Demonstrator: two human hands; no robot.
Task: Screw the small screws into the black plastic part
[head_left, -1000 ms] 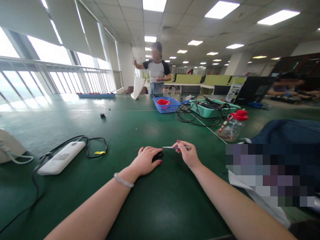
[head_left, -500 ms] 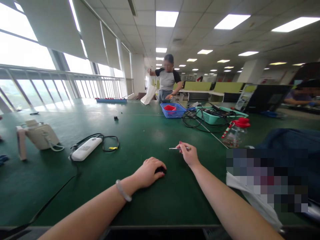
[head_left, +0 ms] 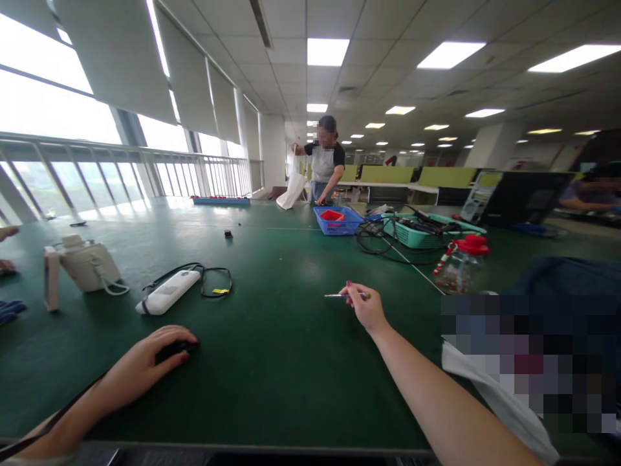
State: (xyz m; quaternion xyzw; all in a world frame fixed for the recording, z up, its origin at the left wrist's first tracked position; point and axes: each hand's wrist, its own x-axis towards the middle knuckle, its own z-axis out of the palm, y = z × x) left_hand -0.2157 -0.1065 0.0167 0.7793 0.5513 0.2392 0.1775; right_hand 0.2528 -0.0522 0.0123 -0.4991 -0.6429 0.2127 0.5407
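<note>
My left hand [head_left: 145, 364] lies cupped over a small black object [head_left: 175, 350] on the green table [head_left: 291, 362], low at the left. Only the object's dark edge shows under my fingers. My right hand [head_left: 365, 308] is out in front near the middle, pinching a thin metal tool [head_left: 339, 296] whose tip points left just above the table. The two hands are far apart.
A white power strip [head_left: 167, 292] with a black cord lies ahead of my left hand, beside a beige device [head_left: 85, 266]. A red-lidded jar [head_left: 458, 263], a blue basket [head_left: 338, 221], a green basket of cables [head_left: 417, 231] and a standing person [head_left: 326, 165] are farther back.
My left hand has slid the black object from the middle of the table to the left and nearer the front edge. My right hand has kept the tool almost still.
</note>
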